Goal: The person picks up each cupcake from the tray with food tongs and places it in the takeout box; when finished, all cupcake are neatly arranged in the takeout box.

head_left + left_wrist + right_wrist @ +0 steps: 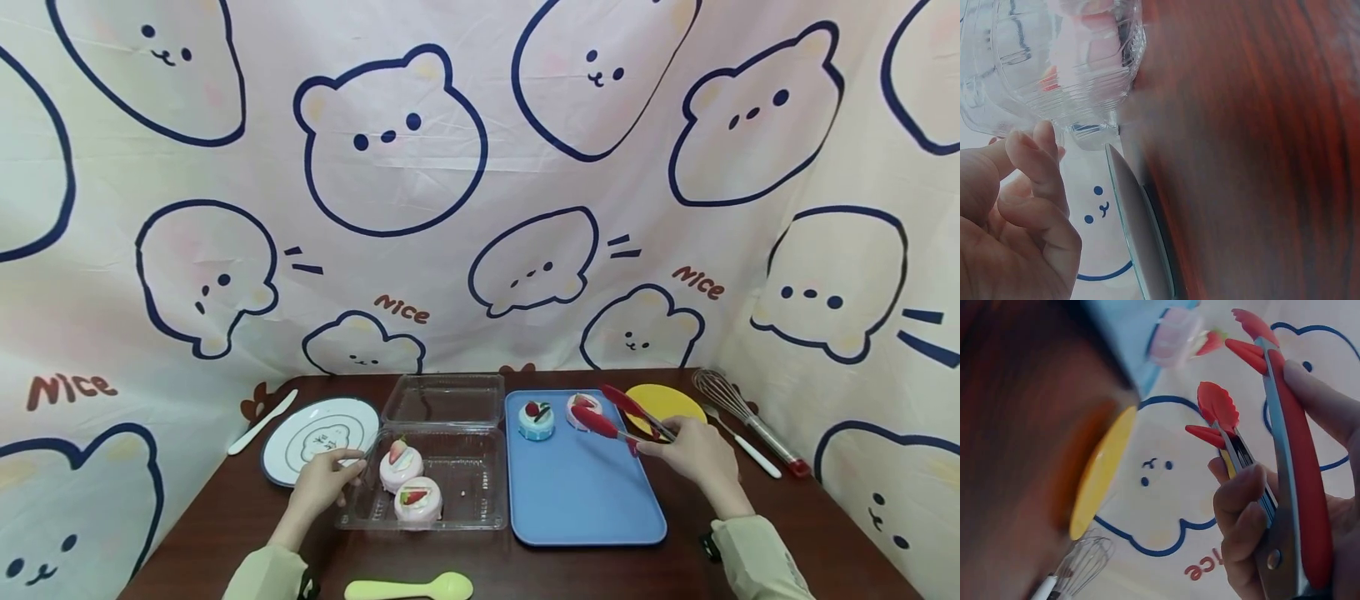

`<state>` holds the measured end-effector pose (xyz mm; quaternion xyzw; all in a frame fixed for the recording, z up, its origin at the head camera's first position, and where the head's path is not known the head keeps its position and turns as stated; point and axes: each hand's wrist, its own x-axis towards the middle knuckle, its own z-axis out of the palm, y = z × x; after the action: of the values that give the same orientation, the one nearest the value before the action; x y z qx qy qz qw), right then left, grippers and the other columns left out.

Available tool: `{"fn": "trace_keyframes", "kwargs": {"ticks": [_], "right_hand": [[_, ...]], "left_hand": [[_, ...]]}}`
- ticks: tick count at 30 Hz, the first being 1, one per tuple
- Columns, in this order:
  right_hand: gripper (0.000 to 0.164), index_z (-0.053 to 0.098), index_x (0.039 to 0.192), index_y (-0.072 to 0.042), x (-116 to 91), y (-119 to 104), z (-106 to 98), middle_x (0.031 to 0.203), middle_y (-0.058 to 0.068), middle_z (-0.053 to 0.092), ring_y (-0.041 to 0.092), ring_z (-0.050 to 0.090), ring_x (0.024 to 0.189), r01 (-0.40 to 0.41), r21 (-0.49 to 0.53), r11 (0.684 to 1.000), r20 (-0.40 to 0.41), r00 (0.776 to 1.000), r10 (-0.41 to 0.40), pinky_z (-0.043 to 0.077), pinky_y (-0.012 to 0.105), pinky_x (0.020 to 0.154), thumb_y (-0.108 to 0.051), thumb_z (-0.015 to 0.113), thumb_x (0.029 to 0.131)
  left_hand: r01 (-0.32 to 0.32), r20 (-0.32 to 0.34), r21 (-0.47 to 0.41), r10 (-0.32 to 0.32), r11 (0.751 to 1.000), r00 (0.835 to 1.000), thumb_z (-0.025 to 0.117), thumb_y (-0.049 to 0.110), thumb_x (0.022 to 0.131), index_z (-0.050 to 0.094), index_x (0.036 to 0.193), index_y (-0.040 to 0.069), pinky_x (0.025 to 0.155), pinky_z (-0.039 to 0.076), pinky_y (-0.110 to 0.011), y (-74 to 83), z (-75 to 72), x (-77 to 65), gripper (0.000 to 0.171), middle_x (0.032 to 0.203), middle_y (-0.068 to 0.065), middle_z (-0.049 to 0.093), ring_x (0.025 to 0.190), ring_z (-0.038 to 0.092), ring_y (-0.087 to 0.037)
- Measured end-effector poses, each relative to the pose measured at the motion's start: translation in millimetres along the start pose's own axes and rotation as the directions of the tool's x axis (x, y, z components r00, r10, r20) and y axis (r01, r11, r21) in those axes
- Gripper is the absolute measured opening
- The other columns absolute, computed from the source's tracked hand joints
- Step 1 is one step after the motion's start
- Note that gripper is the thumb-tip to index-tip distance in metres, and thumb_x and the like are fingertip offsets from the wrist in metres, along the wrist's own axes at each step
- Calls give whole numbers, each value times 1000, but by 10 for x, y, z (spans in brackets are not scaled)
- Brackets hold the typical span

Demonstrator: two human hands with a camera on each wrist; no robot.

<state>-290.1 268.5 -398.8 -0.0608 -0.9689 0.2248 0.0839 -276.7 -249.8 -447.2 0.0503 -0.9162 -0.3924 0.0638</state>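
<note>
My left hand (pixel 324 483) holds the left rim of a clear plastic box (pixel 472 500), its fingers curled at the edge in the left wrist view. Two small pink cakes (pixel 417 502) topped with strawberry sit in the box's left part; its lid (pixel 442 400) lies folded back. My right hand (pixel 701 458) grips red-and-metal tongs (pixel 1300 469), whose arms are spread apart. In the head view the red tips reach over the blue tray (pixel 577 500), near a pink cake (pixel 583 408) at its far end. A blue-and-white cake (pixel 536 422) stands left of that one.
A white plate (pixel 281 454) and a white knife (pixel 262 422) lie at left. Right of the tray are a yellow plate (pixel 675 398), a white-handled utensil (pixel 753 454) and a whisk (pixel 750 417). A light-green spoon (pixel 408 588) lies at the front. Patterned cloth hangs behind the table.
</note>
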Motion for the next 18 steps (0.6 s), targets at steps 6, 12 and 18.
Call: {"fn": "trace_keyframes", "kwargs": {"ticks": [6, 12, 18], "right_hand": [[79, 62, 110, -1, 31, 102, 90, 79, 8, 61, 22, 48, 62, -14, -26, 1000, -2, 1000, 14, 36, 33, 49, -61, 72, 60], [76, 63, 107, -1, 68, 107, 171, 73, 4, 60, 21, 47, 61, -10, -27, 1000, 12, 1000, 10, 36, 33, 49, -61, 72, 60], [73, 64, 103, -1, 90, 99, 206, 69, 3, 58, 21, 46, 60, -7, -22, 1000, 23, 1000, 8, 37, 32, 49, -59, 73, 60]], "left_hand": [[-1, -2, 1, 1, 1000, 1000, 60, 18, 85, 60, 112, 0, 42, 37, -29, 4, 4, -1, 33, 60, 0, 60, 37, 48, -15], [-6, -4, 4, 6, 1000, 1000, 59, 18, 85, 60, 112, 0, 42, 37, -29, -3, 4, -7, 33, 60, 0, 60, 38, 47, -15], [-4, -5, 7, 4, 1000, 1000, 60, 19, 85, 60, 113, 0, 43, 37, -29, 1, 4, 0, 33, 60, 1, 60, 38, 48, -15]]}}
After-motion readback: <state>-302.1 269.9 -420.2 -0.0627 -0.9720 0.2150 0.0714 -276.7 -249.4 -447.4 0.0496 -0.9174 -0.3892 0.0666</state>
